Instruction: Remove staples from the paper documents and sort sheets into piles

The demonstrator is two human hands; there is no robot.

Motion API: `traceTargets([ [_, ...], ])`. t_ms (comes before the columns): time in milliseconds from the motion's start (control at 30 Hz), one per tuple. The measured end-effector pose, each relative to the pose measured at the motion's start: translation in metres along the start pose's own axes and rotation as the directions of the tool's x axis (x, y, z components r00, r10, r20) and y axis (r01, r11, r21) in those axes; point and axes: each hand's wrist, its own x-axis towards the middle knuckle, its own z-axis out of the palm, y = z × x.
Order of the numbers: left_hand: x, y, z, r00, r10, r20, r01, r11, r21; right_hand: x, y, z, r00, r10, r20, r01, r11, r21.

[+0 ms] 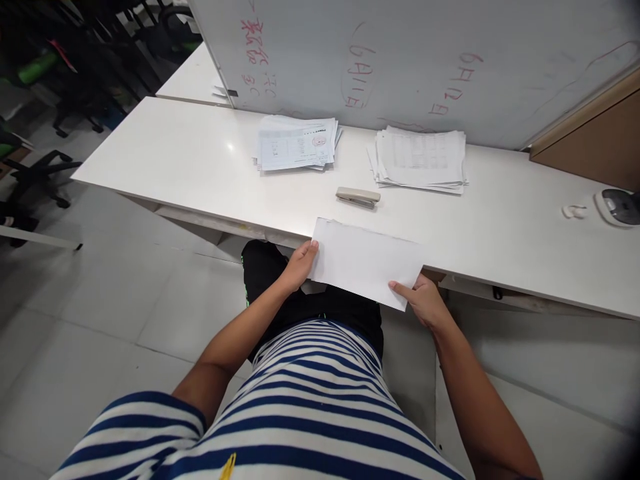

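Between my two hands is white paper (365, 260), blank on the side facing up; I cannot tell how many sheets it is. It lies over the desk's front edge, above my lap. My left hand (301, 264) pinches its left edge, thumb on top. At the lower right corner my right hand (420, 298) grips it, with the thumb on top and the fingers hidden underneath. A beige stapler (358, 197) rests on the desk just beyond the paper. Farther back lie a left pile of printed slips (297, 143) with a red stamp mark and a right pile of papers (421, 159).
The white desk (190, 160) runs across the view, with a whiteboard (310, 53) bearing red writing behind it. On the right are a small white object (574, 211), a white and dark rounded device (619, 207) and a brown panel (595, 133). Office chairs (43, 173) stand at left.
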Motion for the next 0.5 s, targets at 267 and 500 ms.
traceTargets([
  [267,-0.006,-0.001,0.012,0.999,-0.018,0.038,0.017,1.000,0.021,-0.009,-0.007,0.019,1.000,0.001,0.007,-0.003,0.955,0.297],
  [500,-0.001,0.025,0.019,0.980,0.161,0.118,-0.167,0.985,0.046,-0.017,-0.043,0.015,0.996,-0.085,0.022,0.071,0.923,0.379],
])
